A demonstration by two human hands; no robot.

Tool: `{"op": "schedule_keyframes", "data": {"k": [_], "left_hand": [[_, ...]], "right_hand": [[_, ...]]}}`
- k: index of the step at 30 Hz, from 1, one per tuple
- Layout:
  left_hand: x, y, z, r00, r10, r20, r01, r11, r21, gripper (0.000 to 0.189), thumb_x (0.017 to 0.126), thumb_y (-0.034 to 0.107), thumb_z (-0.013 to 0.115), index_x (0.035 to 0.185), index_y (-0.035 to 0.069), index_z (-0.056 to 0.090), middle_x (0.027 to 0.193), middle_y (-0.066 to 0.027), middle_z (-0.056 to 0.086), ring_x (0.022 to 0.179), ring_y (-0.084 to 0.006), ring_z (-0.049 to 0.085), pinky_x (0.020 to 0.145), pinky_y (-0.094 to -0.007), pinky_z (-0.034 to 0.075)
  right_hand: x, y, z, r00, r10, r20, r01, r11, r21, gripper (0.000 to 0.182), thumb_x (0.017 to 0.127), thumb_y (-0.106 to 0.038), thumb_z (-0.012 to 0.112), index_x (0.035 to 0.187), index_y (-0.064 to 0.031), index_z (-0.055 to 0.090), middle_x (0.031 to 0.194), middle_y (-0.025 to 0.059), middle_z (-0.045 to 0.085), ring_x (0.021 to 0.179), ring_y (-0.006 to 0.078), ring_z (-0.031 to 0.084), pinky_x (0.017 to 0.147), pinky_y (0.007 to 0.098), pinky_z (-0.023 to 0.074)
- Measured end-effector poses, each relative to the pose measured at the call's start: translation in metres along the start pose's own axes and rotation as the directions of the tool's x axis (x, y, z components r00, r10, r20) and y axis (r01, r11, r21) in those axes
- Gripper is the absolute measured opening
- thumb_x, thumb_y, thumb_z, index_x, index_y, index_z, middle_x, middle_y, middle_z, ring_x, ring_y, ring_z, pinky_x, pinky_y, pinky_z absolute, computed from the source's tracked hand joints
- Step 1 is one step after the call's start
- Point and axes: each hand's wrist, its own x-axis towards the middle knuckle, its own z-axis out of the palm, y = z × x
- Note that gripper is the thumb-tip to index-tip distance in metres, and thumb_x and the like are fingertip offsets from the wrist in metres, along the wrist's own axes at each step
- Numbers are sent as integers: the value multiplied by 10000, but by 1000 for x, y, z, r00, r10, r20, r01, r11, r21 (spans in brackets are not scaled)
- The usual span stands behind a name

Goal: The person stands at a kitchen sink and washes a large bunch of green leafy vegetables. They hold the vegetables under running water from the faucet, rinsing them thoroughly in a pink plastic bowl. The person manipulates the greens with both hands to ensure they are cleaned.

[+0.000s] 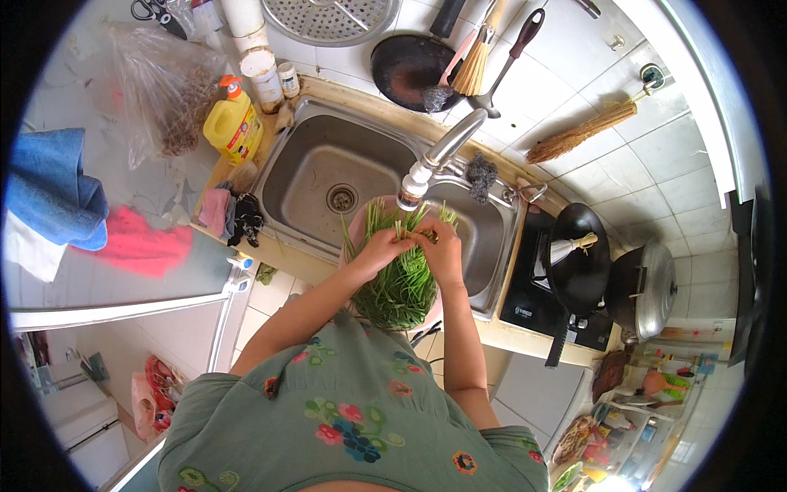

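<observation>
A big heap of long green leafy stalks, like garlic chives [396,298], fills a pink basin [436,312] in front of me at the sink's front edge. My left hand [384,249] pinches the pale stem ends of a few stalks over the heap. Close beside it, my right hand [441,246] has its fingers bent on the same stems, the fingertips of both hands nearly meeting. Just beyond the hands, the faucet [452,138] hangs over the divider with a white filter on its spout. No running water is visible.
A steel double sink [307,157] lies beyond the basin. At left stand a yellow detergent bottle [237,126] and some rags [215,212]. To the right, a black wok [575,277] sits on a cooktop [522,295], beside a lidded pot [655,289]. A steel-wool scrubber [481,174] hangs near the faucet.
</observation>
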Motion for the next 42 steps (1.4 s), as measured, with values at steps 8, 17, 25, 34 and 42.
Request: {"op": "schedule_keyframes", "data": {"k": [8,17,25,34,42], "left_hand": [[1,-3,0,999,41,13,-40,998,-45,180,886,200,703,906,25,669,822,30,616,791,-51,519,720,-250,422],[-3,5,-2,1000,2,-24,-4,999,-54,203,884,230,698,871,31,660,757,24,597,735,-65,507,682,-251,406],[-6,7,3,998,28,-55,-26,999,43,209,882,215,690,902,10,654,784,-2,621,751,-87,535,712,-280,429],[-11,11,6,993,11,-119,-18,998,-59,175,878,164,684,892,-1,627,777,-22,623,737,-84,544,683,-276,437],[-15,11,10,988,138,-76,-126,981,145,340,827,210,752,1046,-15,621,834,-49,651,786,-101,562,725,-285,452]], "right_hand": [[-3,1,5,997,32,-67,-36,998,-47,152,767,-123,754,814,-30,642,760,120,628,741,297,607,683,392,478],[-5,7,5,995,60,-83,-59,998,9,125,850,-139,687,882,-18,681,826,138,670,707,302,624,679,343,483],[-9,29,17,894,449,9,-364,713,599,195,925,-193,664,915,-3,703,811,3,675,741,90,577,686,247,451],[-17,1,1,934,331,-136,-237,857,459,172,918,-211,667,954,-46,703,834,8,678,750,130,577,671,236,455],[-25,-6,10,966,178,-188,-165,983,82,131,865,-105,666,938,-8,716,852,110,669,731,239,625,657,321,485]]}}
